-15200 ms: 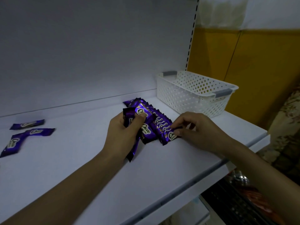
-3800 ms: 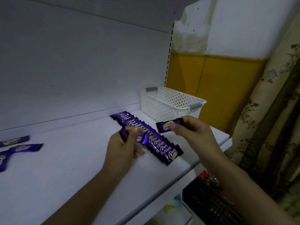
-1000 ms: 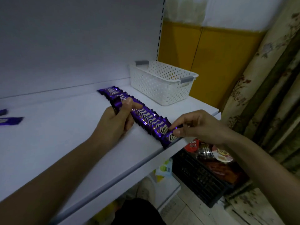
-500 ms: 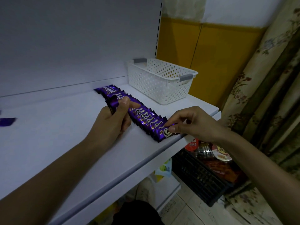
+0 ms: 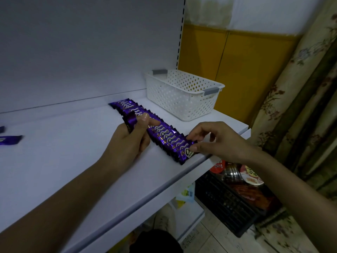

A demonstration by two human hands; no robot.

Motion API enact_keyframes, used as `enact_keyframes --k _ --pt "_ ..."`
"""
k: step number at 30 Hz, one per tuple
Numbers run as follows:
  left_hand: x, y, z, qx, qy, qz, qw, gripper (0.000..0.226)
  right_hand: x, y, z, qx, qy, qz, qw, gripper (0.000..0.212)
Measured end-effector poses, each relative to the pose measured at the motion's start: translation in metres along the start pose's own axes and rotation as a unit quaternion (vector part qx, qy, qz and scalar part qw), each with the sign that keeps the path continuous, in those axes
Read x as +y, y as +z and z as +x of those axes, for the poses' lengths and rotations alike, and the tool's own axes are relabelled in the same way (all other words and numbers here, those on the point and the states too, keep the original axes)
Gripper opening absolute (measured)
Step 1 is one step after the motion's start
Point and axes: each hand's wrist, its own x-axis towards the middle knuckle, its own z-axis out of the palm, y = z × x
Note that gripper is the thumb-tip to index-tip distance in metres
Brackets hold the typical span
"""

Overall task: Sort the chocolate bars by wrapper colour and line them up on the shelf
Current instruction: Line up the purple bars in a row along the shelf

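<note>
Two hands work one overlapping row of purple chocolate bars (image 5: 165, 136) running from the shelf's (image 5: 63, 161) back panel to its front edge; the left hand (image 5: 130, 141) curls around a loose bar (image 5: 132, 121) beside the row, thumb on top; the right hand (image 5: 216, 141) pinches the frontmost bar (image 5: 185, 152) at the very lip. A white basket (image 5: 182, 101) stands just right of the row; bare shelf stretches left toward stray bars (image 5: 10, 140).

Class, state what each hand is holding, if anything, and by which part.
The left hand grips a purple bar by its lower part, thumb across it. The right hand pinches the right end of the front bar in the row.
</note>
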Motion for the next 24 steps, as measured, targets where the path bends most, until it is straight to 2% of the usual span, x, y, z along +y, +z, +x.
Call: enact_keyframes --k 4,13,15,17,19,21,23,24 --pt "-0.004 0.001 0.002 0.017 0.003 -0.007 1.000 0.047 0.003 -0.001 -0.002 0.014 0.013 -0.008 1.000 0.018" --pt "-0.013 0.000 0.005 0.055 0.020 0.014 0.998 0.021 -0.003 0.002 -0.005 0.104 0.031 -0.001 0.994 0.019" --pt "-0.013 0.000 0.004 0.059 0.001 0.010 0.998 0.019 -0.013 0.006 -0.007 0.106 0.029 -0.005 0.994 0.020" --pt "-0.011 0.000 0.002 0.059 -0.034 0.016 0.998 0.026 -0.025 0.014 -0.009 0.108 0.025 -0.012 0.994 0.019" --pt "-0.005 -0.004 0.001 0.054 -0.043 0.075 0.995 0.037 -0.038 0.024 -0.009 0.116 0.006 -0.023 0.993 0.019" --pt "0.005 -0.018 -0.003 0.041 -0.016 0.208 0.977 0.037 -0.051 0.039 -0.007 0.128 -0.016 -0.032 0.991 0.021" --pt "0.012 -0.045 -0.013 0.022 0.008 0.354 0.935 0.031 -0.064 0.061 -0.001 0.110 -0.044 -0.056 0.991 0.026" --pt "0.014 -0.061 -0.020 0.011 0.010 0.422 0.907 0.035 -0.070 0.074 0.003 0.089 -0.059 -0.064 0.992 0.031"
